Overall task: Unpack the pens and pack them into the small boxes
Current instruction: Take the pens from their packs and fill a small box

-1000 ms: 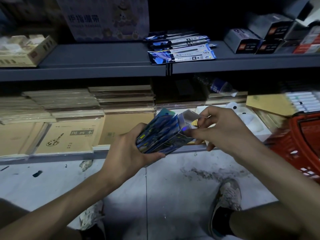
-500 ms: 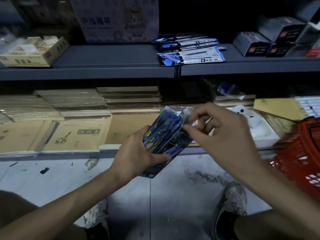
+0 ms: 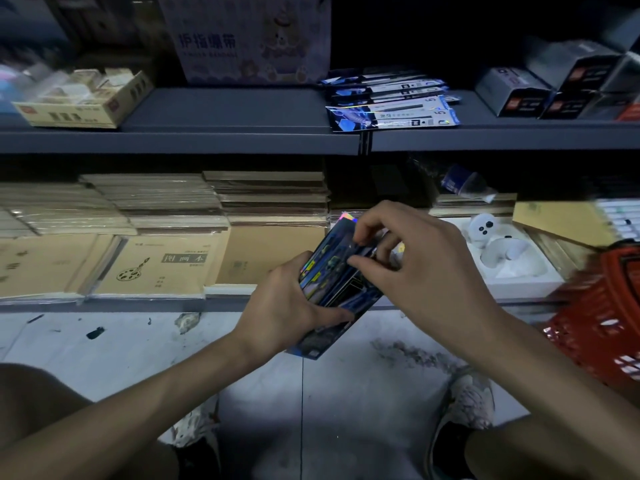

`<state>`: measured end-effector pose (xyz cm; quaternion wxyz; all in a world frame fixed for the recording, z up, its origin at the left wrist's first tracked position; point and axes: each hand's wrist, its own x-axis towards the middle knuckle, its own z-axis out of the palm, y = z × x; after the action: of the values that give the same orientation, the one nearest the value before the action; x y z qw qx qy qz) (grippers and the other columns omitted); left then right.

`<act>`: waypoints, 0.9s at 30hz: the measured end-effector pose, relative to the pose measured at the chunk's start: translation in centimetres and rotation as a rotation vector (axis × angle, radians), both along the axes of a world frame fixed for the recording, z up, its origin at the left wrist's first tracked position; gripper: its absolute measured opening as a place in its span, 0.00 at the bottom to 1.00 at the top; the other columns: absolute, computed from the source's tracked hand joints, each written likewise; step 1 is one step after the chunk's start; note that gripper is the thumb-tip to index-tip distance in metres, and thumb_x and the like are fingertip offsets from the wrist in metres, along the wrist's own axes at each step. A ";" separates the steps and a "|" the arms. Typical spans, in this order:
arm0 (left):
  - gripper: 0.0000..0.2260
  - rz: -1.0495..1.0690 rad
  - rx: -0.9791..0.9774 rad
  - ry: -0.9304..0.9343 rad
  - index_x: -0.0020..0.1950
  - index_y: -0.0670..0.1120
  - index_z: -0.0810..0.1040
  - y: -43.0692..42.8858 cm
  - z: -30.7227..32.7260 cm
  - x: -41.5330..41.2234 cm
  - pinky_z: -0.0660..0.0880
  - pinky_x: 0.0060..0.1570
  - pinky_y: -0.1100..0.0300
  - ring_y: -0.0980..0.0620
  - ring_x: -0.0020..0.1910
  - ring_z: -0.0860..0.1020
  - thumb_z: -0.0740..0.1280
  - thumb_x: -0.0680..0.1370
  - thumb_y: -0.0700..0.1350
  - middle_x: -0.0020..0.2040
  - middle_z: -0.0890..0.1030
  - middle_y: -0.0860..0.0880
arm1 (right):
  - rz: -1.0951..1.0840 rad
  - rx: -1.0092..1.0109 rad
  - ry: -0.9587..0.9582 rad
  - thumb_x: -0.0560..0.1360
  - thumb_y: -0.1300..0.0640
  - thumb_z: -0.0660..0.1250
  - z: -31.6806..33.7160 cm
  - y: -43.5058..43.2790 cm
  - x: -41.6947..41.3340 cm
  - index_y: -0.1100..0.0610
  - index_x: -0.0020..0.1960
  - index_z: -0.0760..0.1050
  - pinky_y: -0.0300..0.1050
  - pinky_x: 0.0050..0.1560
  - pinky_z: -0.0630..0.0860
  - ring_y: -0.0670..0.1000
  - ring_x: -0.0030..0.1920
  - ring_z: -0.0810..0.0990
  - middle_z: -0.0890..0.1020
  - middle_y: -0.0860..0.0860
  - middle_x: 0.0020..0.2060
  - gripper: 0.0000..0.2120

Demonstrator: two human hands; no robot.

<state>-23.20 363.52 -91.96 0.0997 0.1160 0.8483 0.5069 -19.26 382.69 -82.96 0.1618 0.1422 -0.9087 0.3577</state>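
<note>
Pen packs [image 3: 332, 282] sit in a bunch in the left hand [image 3: 284, 306], its fingers [image 3: 325, 316] curled round them, above the floor [image 3: 138, 341]. The right hand [image 3: 426, 271] pinches one pack's top. Pull too hard and the bunch may slip and scatter.

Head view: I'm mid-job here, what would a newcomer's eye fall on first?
First, the shiny blue stack of pen packs at centre, gripped by the left hand while the right hand pinches at its upper end. Next, a matching pile of pen packs lying on the upper shelf right of centre, and the red basket at the right edge.
</note>
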 end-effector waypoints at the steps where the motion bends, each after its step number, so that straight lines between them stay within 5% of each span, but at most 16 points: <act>1: 0.31 0.004 0.009 -0.004 0.57 0.55 0.79 0.0 0.0 0.0 0.83 0.53 0.48 0.56 0.50 0.85 0.84 0.57 0.59 0.49 0.86 0.56 | 0.011 0.039 0.020 0.72 0.61 0.77 -0.1 0.0 0.0 0.48 0.47 0.76 0.52 0.39 0.77 0.49 0.36 0.77 0.77 0.43 0.43 0.13; 12: 0.34 0.029 -0.021 -0.015 0.57 0.57 0.78 -0.5 -0.8 -0.2 0.82 0.56 0.45 0.53 0.51 0.85 0.83 0.55 0.63 0.49 0.86 0.56 | 0.027 0.375 0.149 0.76 0.58 0.73 -0.7 0.2 -0.2 0.49 0.58 0.78 0.48 0.30 0.75 0.45 0.37 0.68 0.78 0.45 0.52 0.12; 15: 0.34 0.026 -0.046 -0.006 0.56 0.57 0.78 -0.5 -1.0 -0.2 0.82 0.55 0.45 0.52 0.50 0.85 0.83 0.55 0.64 0.49 0.86 0.56 | 0.035 0.444 0.182 0.77 0.59 0.72 -0.8 0.0 -0.1 0.50 0.56 0.78 0.47 0.29 0.74 0.52 0.38 0.76 0.78 0.47 0.50 0.09; 22: 0.32 0.012 -0.183 0.062 0.54 0.56 0.76 -0.4 -0.4 -0.1 0.82 0.46 0.49 0.54 0.45 0.84 0.77 0.56 0.69 0.45 0.85 0.57 | 0.035 0.642 0.198 0.75 0.61 0.74 -1.0 0.6 -0.4 0.51 0.49 0.78 0.45 0.25 0.68 0.53 0.39 0.75 0.76 0.49 0.43 0.07; 27: 0.30 0.064 -0.162 0.065 0.54 0.57 0.77 -0.8 -0.1 -0.6 0.83 0.46 0.48 0.55 0.46 0.85 0.80 0.58 0.66 0.47 0.86 0.58 | -0.091 0.486 0.351 0.79 0.58 0.71 0.9 2.6 -1.0 0.53 0.53 0.82 0.52 0.30 0.75 0.56 0.41 0.78 0.78 0.52 0.44 0.04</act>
<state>-23.80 362.71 -92.07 0.0648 0.0969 0.8926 0.4356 -20.22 385.30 -82.11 0.2935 0.1954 -0.9312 0.0923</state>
